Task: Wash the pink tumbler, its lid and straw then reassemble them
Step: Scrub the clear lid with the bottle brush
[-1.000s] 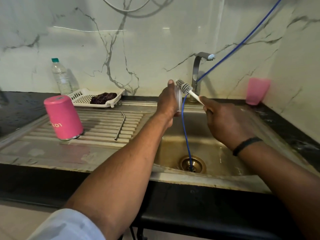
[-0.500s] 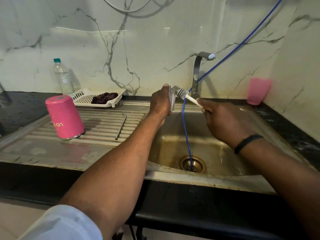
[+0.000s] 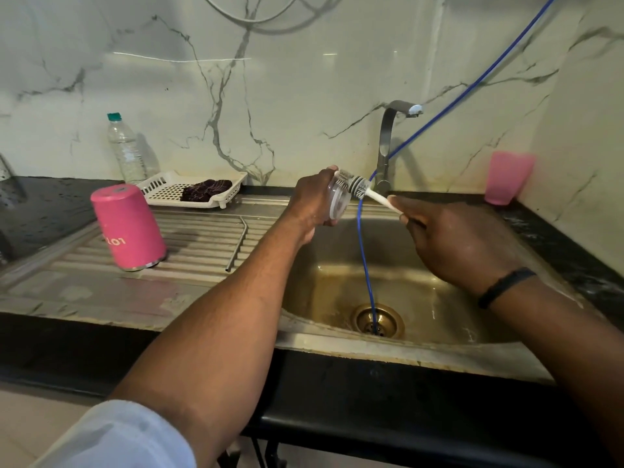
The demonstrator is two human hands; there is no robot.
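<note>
The pink tumbler (image 3: pixel 128 228) stands upside down on the steel draining board. Beside it to the right lies the bent metal straw (image 3: pixel 237 243). My left hand (image 3: pixel 312 201) grips the clear round lid (image 3: pixel 338 201) on edge above the sink basin (image 3: pixel 422 298). My right hand (image 3: pixel 452 243) holds the white handle of a bottle brush (image 3: pixel 359 187), whose grey bristles press against the lid's upper face.
A steel tap (image 3: pixel 388 143) rises behind the basin, and a blue hose (image 3: pixel 364 258) runs down from the upper right into the drain. A white tray (image 3: pixel 202 189) with a dark cloth and a water bottle (image 3: pixel 125 148) sit at the back left. A pink cup (image 3: pixel 510 177) stands at the back right.
Both hands with the lid and brush shifted slightly left and lower across the frames, with the brush head working over the lid. The tumbler and straw have not moved.
</note>
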